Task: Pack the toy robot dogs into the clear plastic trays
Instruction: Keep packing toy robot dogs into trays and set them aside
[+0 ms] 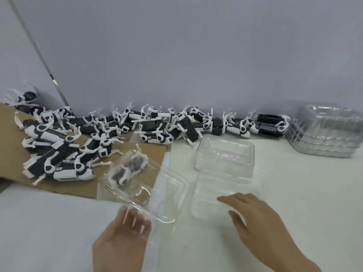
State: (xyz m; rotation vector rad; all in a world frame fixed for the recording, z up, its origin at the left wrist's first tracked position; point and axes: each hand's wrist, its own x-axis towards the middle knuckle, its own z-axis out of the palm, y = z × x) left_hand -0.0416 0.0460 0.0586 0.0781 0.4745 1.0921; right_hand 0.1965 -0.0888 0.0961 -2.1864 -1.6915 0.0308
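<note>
A clear plastic tray [137, 185] with one black-and-white toy robot dog [128, 168] inside is tilted up off the table at centre left. My left hand [122, 234] holds its near edge, fingers under the plastic. A second clear tray [225, 185] lies opened flat on the white table, one half [224, 154] standing deeper toward the wall. My right hand [257, 218] rests with straight fingers on this tray's near half. Several loose toy dogs [59, 152] lie piled on brown cardboard at left, and several more [176, 124] line the wall.
A stack of empty clear trays [326, 132] stands at the back right. Brown cardboard [149, 154] covers the left part of the table. The grey wall runs right behind the row of dogs.
</note>
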